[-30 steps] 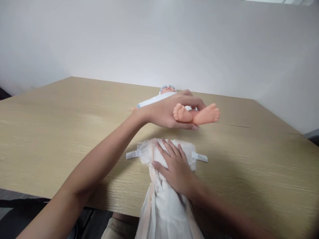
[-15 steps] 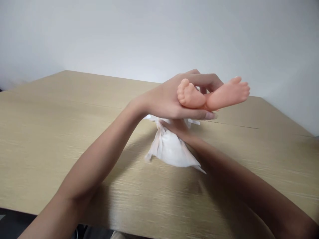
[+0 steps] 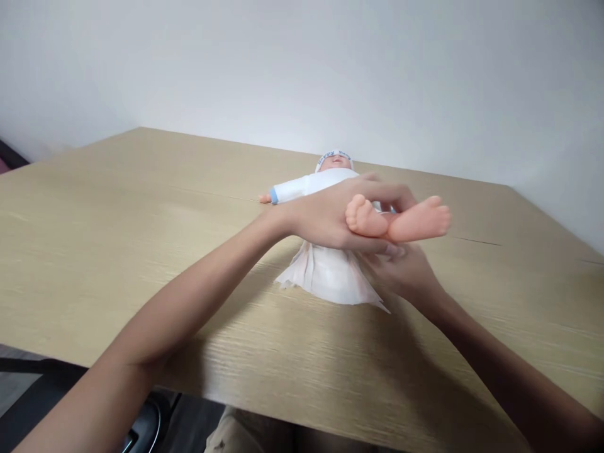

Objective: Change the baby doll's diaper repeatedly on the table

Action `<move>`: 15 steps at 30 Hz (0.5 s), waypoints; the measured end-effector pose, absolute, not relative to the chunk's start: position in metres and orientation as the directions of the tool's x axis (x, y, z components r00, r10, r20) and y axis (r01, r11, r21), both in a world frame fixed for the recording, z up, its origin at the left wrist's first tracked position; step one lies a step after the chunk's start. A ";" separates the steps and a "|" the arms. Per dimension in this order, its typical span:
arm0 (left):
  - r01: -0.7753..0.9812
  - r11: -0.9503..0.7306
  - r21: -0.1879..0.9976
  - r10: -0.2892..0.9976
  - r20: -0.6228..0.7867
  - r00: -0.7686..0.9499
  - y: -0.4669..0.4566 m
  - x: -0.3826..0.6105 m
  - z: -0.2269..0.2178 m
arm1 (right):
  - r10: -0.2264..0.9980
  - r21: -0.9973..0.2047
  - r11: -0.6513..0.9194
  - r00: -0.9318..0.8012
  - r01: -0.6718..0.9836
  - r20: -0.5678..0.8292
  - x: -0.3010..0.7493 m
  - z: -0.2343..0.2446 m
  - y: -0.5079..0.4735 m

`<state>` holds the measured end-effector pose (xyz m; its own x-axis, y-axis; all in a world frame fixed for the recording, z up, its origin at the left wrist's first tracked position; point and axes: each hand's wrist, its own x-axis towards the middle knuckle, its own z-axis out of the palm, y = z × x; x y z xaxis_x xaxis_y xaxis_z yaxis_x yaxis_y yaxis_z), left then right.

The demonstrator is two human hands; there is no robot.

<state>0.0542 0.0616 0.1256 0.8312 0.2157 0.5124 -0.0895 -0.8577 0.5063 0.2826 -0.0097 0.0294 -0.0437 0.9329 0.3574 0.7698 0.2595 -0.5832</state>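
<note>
While in left hand [image 3: 328, 212], doll feet [image 3: 421, 220].

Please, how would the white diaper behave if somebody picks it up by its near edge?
The white diaper would probably be floppy, because its near part shows folds. It is likely light, since its flared edge looks thin. It seems unlikely to roll, as that part is spread wide.

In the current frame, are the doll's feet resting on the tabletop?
No, the left hand holds the doll's feet raised above the tabletop.
</note>
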 end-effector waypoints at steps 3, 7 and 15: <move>-0.072 -0.834 0.548 0.248 0.487 0.838 0.056 0.060 0.114 | 0.905 -0.577 0.199 0.077 0.792 0.418 0.286 0.039 -0.036; -0.128 -0.819 0.559 0.242 0.539 0.807 0.048 0.056 0.107 | 0.838 -0.591 0.438 -0.070 0.677 0.541 0.278 0.050 -0.043; 0.076 -0.915 0.396 0.232 0.363 0.902 0.054 -0.037 0.069 | 0.628 -0.327 0.768 -0.549 0.550 0.552 0.324 0.032 -0.034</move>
